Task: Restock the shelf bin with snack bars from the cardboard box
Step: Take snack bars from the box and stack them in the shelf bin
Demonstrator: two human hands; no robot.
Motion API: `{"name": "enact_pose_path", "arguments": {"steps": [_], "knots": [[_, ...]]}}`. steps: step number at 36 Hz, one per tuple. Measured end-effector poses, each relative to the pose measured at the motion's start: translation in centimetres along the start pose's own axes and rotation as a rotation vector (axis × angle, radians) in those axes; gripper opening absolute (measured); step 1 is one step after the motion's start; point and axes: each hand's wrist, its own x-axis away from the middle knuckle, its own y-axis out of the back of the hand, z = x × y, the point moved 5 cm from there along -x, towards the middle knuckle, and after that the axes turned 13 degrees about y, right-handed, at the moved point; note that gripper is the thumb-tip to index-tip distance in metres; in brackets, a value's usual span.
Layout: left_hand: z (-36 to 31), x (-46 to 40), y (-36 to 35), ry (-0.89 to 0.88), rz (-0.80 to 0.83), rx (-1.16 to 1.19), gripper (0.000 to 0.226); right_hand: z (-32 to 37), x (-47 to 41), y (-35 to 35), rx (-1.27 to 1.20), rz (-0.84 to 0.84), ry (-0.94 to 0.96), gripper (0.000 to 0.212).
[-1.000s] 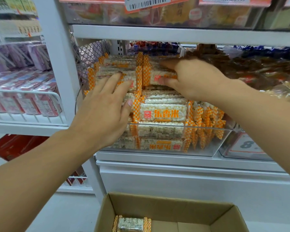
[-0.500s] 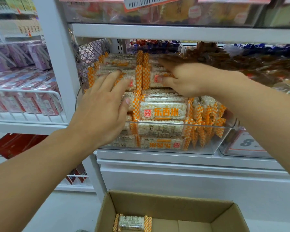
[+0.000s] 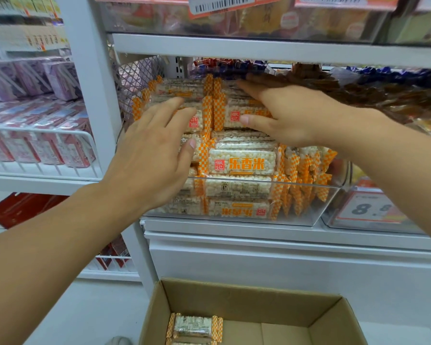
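White shop shelving frames a clear bin where the left hand and right hand, fingers straight and slightly spread, steady the snack bars, which look light, crinkly, slippery and crushable, best pinched by their long sides.

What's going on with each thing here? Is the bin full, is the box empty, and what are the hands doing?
Shelf bin: piled above its rim with snack bars.
Cardboard box: open, few bars left.
Left hand: open, flat against the pile.
Right hand: open, pressing the top bars.
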Motion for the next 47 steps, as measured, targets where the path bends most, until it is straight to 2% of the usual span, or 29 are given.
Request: {"name": "enact_pose_path", "arguments": {"steps": [4, 8, 11, 13, 15, 16, 19, 20, 22, 23, 25, 27, 30, 33, 35, 37, 39, 43, 45, 47], "knots": [[-0.7, 0.1, 0.8, -0.061, -0.068, 0.082, 0.046, 2.1, 0.9, 1.1, 0.085, -0.111, 0.083, 0.067], [-2.0, 1.0, 2.0, -0.166, -0.224, 0.145, 0.02, 6.1, 2.3, 2.2, 0.161, -0.418, 0.32, 0.05], [-2.0, 2.4, 1.8, -0.161, -0.191, 0.168, 0.015, 9.4, 4.6, 2.3, 0.16, -0.67, 0.427, 0.032], [-2.1, 4.1, 0.8, -0.187, -0.091, 0.164, 0.021, 11.5, 6.4, 1.1, 0.081, -0.692, 0.484, 0.027], [-2.3, 6.7, -1.2, -0.262, 0.091, 0.112, 0.02, 13.6, 7.9, -1.8, -0.136, -0.524, 0.519, 0.026], [-2.4, 8.3, -2.8, -0.277, 0.265, 0.057, 0.014, 14.7, 8.5, -4.2, -0.231, -0.345, 0.51, 0.027], [-1.0, 15.0, -8.7, -0.224, 0.939, -0.303, 0.015, 18.2, 11.9, -14.0, -0.328, 0.444, 0.418, 0.024], [0.0, 17.9, -10.5, -0.228, 1.108, -0.451, 0.015, 19.3, 13.7, -17.2, -0.337, 0.695, 0.41, 0.025], [1.9, 23.1, -13.4, -0.185, 1.327, -0.629, 0.024, 21.0, 17.3, -22.4, -0.339, 1.079, 0.36, 0.04], [2.8, 25.4, -14.9, -0.105, 1.378, -0.654, 0.031, 21.6, 18.7, -24.8, -0.36, 1.167, 0.301, 0.046], [4.0, 28.6, -17.0, 0.133, 1.35, -0.651, 0.042, 22.4, 20.3, -29.2, -0.492, 1.13, 0.131, 0.051], [4.0, 30.2, -17.6, 0.288, 1.259, -0.738, 0.042, 23.3, 21.0, -32.5, -0.639, 0.962, -0.046, 0.053], [2.6, 30.7, -18.2, 0.277, 1.142, -0.868, 0.031, 24.7, 20.8, -35.8, -0.767, 0.755, -0.185, 0.06], [0.4, 30.3, -19.2, 0.083, 1.087, -0.956, 0.025, 25.7, 19.7, -38.0, -0.782, 0.67, -0.201, 0.066], [-0.5, 30.5, -20.7, 0.092, 1.07, -0.795, 0.035, 26.3, 19.0, -39.5, -0.781, 0.667, -0.177, 0.062], [-0.1, 30.8, -21.9, 0.255, 1.075, -0.535, 0.045, 26.7, 18.8, -40.9, -0.751, 0.682, -0.157, 0.058], [1.3, 31.8, -22.5, 0.386, 1.117, -0.36, 0.046, 26.8, 18.8, -42.1, -0.743, 0.657, -0.147, 0.053], [5.1, 34.6, -23.2, 0.559, 1.221, -0.197, 0.06, 27.2, 19.8, -43.7, -0.652, 0.643, -0.182, 0.048], [5.9, 35.4, -23.6, 0.568, 1.197, -0.143, 0.068, 27.2, 20.5, -44.1, -0.702, 0.646, -0.226, 0.048], [5.6, 35.6, -23.9, 0.508, 1.157, -0.091, 0.078, 27.3, 21.0, -44.2, -0.855, 0.653, -0.239, 0.036]]}}
